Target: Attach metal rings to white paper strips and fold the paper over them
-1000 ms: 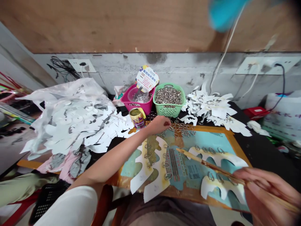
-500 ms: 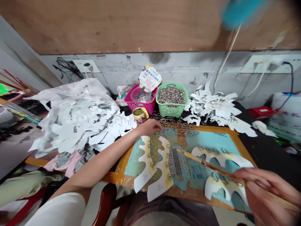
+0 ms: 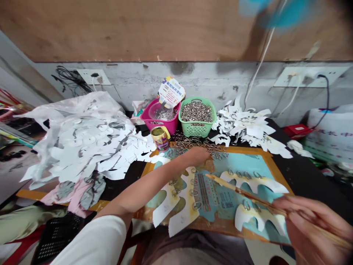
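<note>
My right hand is closed round a thin wooden stick, its pale tip pointing left over the blue board. My left hand reaches across to the loose metal rings behind the board; its fingers are hidden, so their grip does not show. Scalloped white cutouts lie on the board, with metal rings set along yellowish edges: a left pair, including this cutout, and a right pair, an upper cutout and a lower cutout.
Behind the rings stand a green basket full of metal rings, a pink basket and an open tin. White cutouts heap up on the left, with more cutouts at the back right. A person's leg shows lower left.
My left hand has moved right across the rings, its forearm now over the left cutouts. The stick stays in my right hand, almost unmoved. The whole view has shifted slightly.
</note>
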A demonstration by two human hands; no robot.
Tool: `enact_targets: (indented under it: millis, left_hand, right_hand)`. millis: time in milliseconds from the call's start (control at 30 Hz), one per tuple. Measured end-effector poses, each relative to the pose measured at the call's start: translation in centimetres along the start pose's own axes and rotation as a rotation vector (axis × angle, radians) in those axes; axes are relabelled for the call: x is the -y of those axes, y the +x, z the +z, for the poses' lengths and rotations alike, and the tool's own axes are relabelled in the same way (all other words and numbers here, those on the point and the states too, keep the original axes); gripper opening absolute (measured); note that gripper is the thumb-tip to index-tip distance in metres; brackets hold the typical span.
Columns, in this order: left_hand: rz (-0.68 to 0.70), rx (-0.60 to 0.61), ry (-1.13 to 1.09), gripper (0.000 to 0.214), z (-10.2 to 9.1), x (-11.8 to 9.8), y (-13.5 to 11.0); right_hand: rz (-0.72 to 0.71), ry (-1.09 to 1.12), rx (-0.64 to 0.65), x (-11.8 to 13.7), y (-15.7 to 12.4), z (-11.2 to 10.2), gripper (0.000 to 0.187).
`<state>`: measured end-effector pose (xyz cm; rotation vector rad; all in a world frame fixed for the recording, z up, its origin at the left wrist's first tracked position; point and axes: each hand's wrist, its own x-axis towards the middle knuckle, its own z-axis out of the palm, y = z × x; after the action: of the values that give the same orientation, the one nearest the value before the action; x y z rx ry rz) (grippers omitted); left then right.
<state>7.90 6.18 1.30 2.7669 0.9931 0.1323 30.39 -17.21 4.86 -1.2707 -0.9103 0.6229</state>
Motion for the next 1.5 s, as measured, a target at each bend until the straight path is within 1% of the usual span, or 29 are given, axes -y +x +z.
enact_targets:
  millis: [67, 133, 233, 300, 400, 500, 600, 767, 900, 1000, 1033, 1100, 1200, 1267, 1367, 1500]
  left_hand:
    - [-0.021, -0.044, -0.029, 0.019, -1.0, 0.9, -1.1]
    - [-0.062, -0.105, -0.075, 0.021, -2.3, 2.0, -3.0]
    - [-0.175, -0.168, -0.151, 0.021, -3.8, 3.5, -6.7]
    - [-0.279, -0.205, -0.196, 0.026, -3.9, 4.0, -9.4]
    - [-0.453, -0.257, -0.243, 0.024, -2.9, 4.1, -12.5]
    - [-0.624, -0.319, -0.260, 0.020, -1.2, 3.8, -14.2]
    - [-0.737, -0.374, -0.254, 0.021, 0.2, 3.5, -14.8]
    - [-0.799, -0.409, -0.212, 0.019, 1.3, 2.8, -14.8]
    - [-0.805, -0.407, -0.124, 0.016, 1.5, 2.4, -14.9]
    - [-0.739, -0.390, -0.080, 0.018, 0.8, 2.5, -15.4]
    - [-0.690, -0.376, -0.077, 0.020, 0.4, 2.6, -15.6]
    - [-0.550, -0.318, -0.092, 0.026, -0.4, 3.2, -15.8]
    - [-0.323, -0.181, -0.138, 0.031, -1.3, 4.1, -15.9]
    - [-0.244, -0.122, -0.153, 0.029, -1.5, 4.6, -15.8]
    - [-0.229, -0.106, -0.156, 0.023, -1.6, 5.0, -15.5]
    - [-0.257, -0.117, -0.183, 0.017, -1.5, 5.4, -15.4]
  right_hand:
    - [0.019, -0.005, -0.049, 0.1, 0.1, 0.0, 0.025]
    - [0.038, 0.007, -0.075, 0.2, 0.1, 0.3, 0.026]
    - [0.039, 0.006, -0.047, 0.2, 0.3, 0.6, 0.026]
    - [0.021, -0.018, -0.014, -0.1, 0.4, 0.6, 0.026]
    - [0.021, -0.047, 0.024, -0.7, 0.6, 0.3, 0.030]
    - [0.048, -0.043, 0.037, -1.2, 0.7, 0.1, 0.031]
    - [0.054, -0.043, 0.029, -1.4, 0.6, 0.0, 0.032]
    - [0.030, -0.043, 0.027, -1.6, 0.5, -0.1, 0.030]
    - [0.026, -0.049, 0.049, -1.3, 0.4, -0.1, 0.030]
    - [0.017, -0.065, 0.049, -1.0, 0.4, -0.2, 0.028]
    - [0.006, -0.071, 0.047, -0.9, 0.4, -0.2, 0.028]
    - [-0.017, -0.086, 0.051, -0.9, 0.4, -0.3, 0.026]
    - [-0.045, -0.106, 0.078, -0.7, 0.4, -0.3, 0.022]
    - [-0.056, -0.105, 0.117, -0.4, 0.3, -0.2, 0.019]
    - [-0.078, -0.118, 0.146, 0.3, 0.0, 0.2, 0.017]
    - [-0.098, -0.162, 0.118, 0.6, -0.3, 0.5, 0.015]
